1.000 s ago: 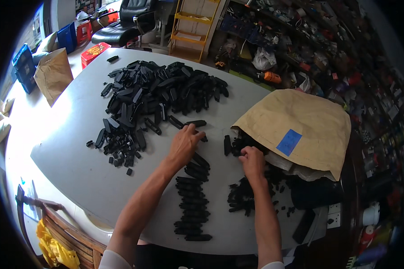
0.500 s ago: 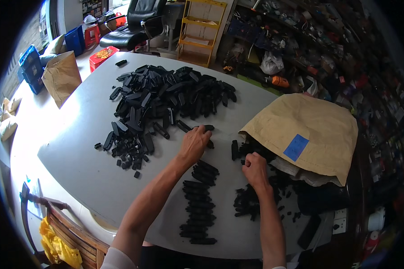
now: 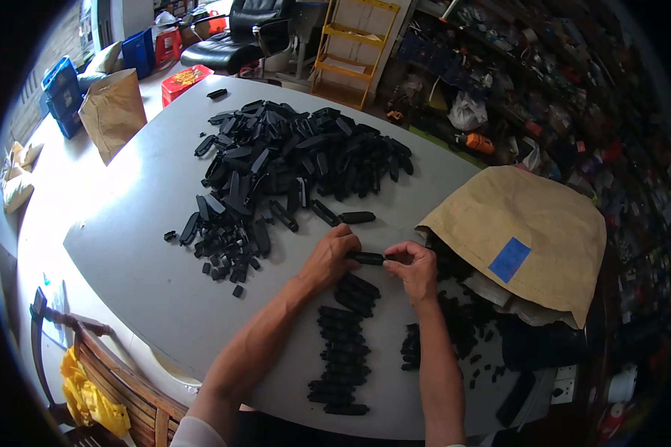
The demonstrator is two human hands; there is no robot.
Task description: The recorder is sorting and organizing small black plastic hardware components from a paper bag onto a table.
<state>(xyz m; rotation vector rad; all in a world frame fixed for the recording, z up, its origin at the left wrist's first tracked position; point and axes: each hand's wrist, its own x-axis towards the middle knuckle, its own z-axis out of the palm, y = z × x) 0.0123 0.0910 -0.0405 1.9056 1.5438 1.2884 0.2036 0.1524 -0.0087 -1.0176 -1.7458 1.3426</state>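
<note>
Between my two hands is a long black plastic part (image 3: 367,258), held level just above the table. My left hand (image 3: 331,257) is closed on its left end. My right hand (image 3: 414,271) pinches at its right end; whether a smaller piece sits in those fingertips I cannot make out. Just below, a column of similar black parts (image 3: 343,349) lies stacked in a line toward me. Two loose parts lie beyond my left hand, one of them a rounded black bar (image 3: 357,217). Right of the column, small black pieces (image 3: 455,320) are scattered beside my right forearm.
A large heap of black parts (image 3: 276,149) covers the table's far middle, with small black bits (image 3: 227,249) at its near left. A brown paper bag (image 3: 537,223) lies at the right. A wooden chair (image 3: 127,372) stands at the lower left, crowded shelves (image 3: 529,89) at the right.
My right hand has come up and left from the small pieces beside the bag. My left hand has drawn back from the loose parts, and both now meet at one black part.
</note>
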